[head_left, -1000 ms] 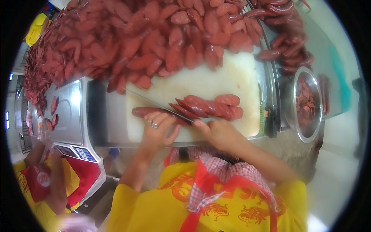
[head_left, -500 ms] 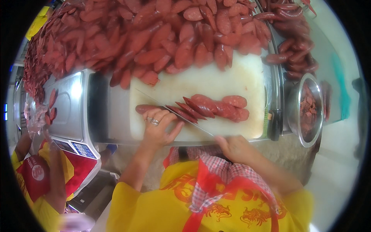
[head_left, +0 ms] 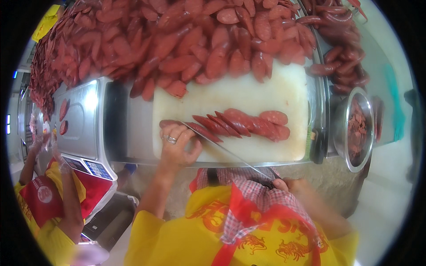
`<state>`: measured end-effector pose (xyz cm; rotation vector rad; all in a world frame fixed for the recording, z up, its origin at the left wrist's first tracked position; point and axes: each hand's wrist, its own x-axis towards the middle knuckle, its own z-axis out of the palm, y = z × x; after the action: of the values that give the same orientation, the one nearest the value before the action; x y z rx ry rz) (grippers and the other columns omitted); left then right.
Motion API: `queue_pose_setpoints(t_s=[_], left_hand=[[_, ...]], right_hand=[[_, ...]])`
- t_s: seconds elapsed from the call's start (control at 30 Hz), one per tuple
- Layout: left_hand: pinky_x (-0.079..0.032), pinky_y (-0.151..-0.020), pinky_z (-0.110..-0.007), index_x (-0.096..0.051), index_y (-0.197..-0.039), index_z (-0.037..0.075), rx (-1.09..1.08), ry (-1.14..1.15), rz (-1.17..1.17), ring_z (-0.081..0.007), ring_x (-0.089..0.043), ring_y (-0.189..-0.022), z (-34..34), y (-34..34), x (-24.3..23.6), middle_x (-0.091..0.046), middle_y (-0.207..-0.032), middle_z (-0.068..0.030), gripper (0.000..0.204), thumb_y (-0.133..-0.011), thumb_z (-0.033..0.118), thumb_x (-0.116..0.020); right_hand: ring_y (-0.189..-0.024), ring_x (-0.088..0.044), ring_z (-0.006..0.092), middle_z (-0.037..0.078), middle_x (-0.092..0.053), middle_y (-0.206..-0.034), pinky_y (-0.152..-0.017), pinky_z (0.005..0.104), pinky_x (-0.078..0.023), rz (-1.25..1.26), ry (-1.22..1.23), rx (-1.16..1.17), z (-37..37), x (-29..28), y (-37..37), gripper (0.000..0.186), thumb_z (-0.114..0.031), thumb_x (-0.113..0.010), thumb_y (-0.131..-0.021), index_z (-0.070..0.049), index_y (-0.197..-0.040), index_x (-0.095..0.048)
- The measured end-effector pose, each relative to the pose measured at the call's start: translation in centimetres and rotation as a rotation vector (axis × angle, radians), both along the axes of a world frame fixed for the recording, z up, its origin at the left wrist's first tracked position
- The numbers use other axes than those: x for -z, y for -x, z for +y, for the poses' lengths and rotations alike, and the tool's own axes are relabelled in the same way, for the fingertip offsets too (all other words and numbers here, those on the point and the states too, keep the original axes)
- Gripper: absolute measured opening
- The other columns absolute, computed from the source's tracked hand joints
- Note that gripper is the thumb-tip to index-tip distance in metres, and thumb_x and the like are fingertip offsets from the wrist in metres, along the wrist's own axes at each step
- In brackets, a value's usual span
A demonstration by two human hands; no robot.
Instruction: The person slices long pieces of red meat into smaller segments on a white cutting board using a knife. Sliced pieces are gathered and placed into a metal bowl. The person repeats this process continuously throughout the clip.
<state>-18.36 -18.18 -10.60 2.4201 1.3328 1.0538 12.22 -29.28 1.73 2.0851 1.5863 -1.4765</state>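
With bent fingers, my left hand presses a dark red sausage onto a white cutting board; a ring shows on one finger. My right hand, close to my apron, is closed around the handle of a long knife. Its thin blade slants up and left across the sausage, right beside my left fingers, with the tip near the sausage's far side. To the right of the blade, slanted sausage slices lie in an overlapping row.
A large heap of sausage slices covers the table's far side. Whole sausages lie at the far right, behind a steel bowl of red scraps. Left of the board stands a scale bearing two slices. A co-worker is at the lower left.
My right hand has drawn the knife back toward my body and to the right. Another slice now leans against the row. On the scale, fewer slices lie.
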Motion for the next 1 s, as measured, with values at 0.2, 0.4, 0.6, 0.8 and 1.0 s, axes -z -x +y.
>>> queue_pose_setpoints(t_s=[0.2,0.4,0.6,0.8,1.0], left_hand=[[-0.041,-0.088,-0.041,-0.063,-0.09,0.009,-0.013,0.008,-0.006,-0.0293,-0.053,-0.097,-0.4,-0.3,0.1,-0.058,-0.099,-0.0084,0.029,-0.062,0.006,-0.073],[-0.045,-0.086,-0.041,-0.062,-0.089,0.007,-0.083,-0.028,-0.019,-0.0308,-0.053,-0.096,-0.5,1.2,-0.4,-0.057,-0.099,-0.0105,0.027,-0.064,0.003,-0.071],[-0.044,-0.085,-0.042,-0.061,-0.094,0.008,-0.073,-0.018,-0.003,-0.0318,-0.052,-0.093,0.1,1.7,0.0,-0.057,-0.097,-0.01,0.032,-0.064,0.006,-0.072],[-0.047,-0.084,-0.04,-0.061,-0.089,0.006,-0.088,0.048,-0.031,-0.0323,-0.053,-0.094,0.0,1.5,-0.1,-0.057,-0.097,-0.0121,0.028,-0.064,0.002,-0.071],[-0.046,-0.083,-0.041,-0.061,-0.091,0.006,-0.081,-0.089,-0.055,-0.0328,-0.053,-0.093,0.0,1.8,-0.2,-0.057,-0.097,-0.0125,0.027,-0.066,0.0,-0.069]], right_hand=[[-0.068,-0.064,0.0426,0.024,-0.06,-0.065,-0.059,0.0493,-0.051,0.089,-0.398,-0.332,6.0,7.2,6.2,0.053,-0.039,-0.036,-0.102,-0.001,-0.085,-0.069],[-0.068,-0.064,0.0415,0.023,-0.063,-0.071,-0.059,0.0487,-0.051,0.11,-0.404,-0.355,6.6,5.7,5.5,0.043,-0.039,-0.039,-0.101,-0.006,-0.1,-0.066],[-0.072,-0.064,0.0451,0.026,-0.065,-0.077,-0.067,0.0486,-0.052,-0.018,-0.109,-0.092,0.5,1.0,1.1,0.055,-0.05,-0.041,-0.098,-0.002,-0.095,-0.068],[-0.071,-0.062,0.047,0.029,-0.063,-0.074,-0.068,0.0503,-0.052,0.135,-0.194,-0.226,5.3,5.1,5.7,0.064,-0.048,-0.037,-0.1,0.005,-0.077,-0.064],[-0.071,-0.061,0.0482,0.027,-0.061,-0.068,-0.069,0.0507,-0.051,0.208,-0.336,-0.209,9.1,6.4,9.3,0.067,-0.048,-0.034,-0.101,0.005,-0.074,-0.065]])
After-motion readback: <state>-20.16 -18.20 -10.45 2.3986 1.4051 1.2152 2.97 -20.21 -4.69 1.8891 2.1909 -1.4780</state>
